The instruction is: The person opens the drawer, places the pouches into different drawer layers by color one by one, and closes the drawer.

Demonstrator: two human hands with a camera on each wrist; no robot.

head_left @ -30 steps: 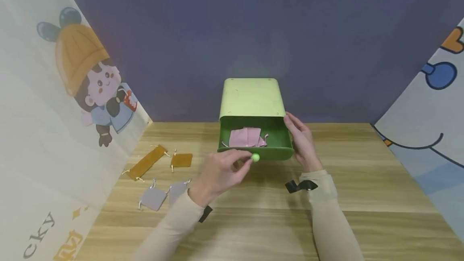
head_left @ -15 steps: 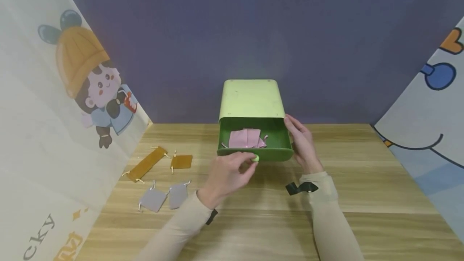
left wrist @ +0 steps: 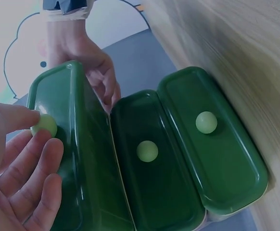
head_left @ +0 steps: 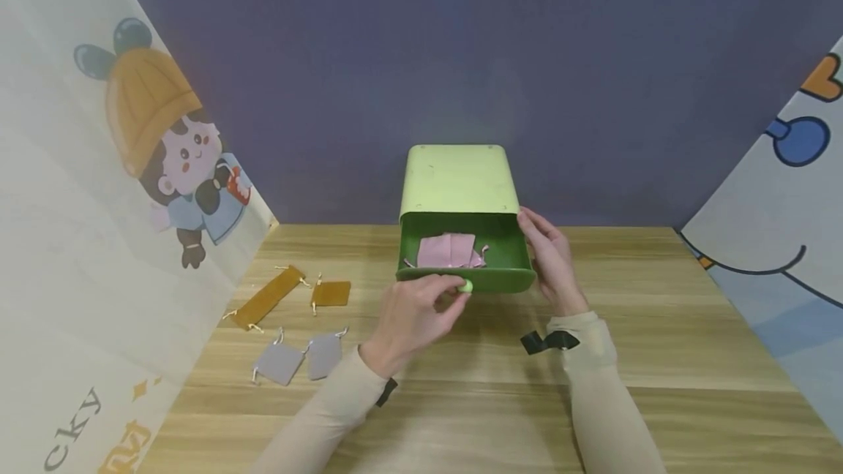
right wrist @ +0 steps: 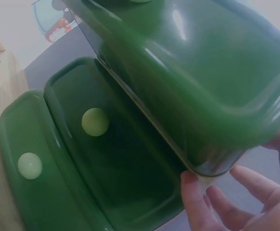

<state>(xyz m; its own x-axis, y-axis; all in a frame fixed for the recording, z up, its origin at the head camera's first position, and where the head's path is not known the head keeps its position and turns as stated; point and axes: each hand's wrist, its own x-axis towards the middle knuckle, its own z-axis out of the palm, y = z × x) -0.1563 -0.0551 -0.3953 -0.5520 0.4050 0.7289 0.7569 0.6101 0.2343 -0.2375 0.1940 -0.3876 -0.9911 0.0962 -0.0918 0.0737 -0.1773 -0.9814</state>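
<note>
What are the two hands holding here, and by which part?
The left hand pinches the drawer by its knob. The right hand touches the cabinet on its right side near the front, with no clear grip.

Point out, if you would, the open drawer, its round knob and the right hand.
Open drawer (head_left: pixel 499 281), head view: right part of its front panel.
Round knob (left wrist: pixel 46 126), left wrist view: its rounded face.
Right hand (head_left: pixel 555 267), head view: middle of the hand.
</note>
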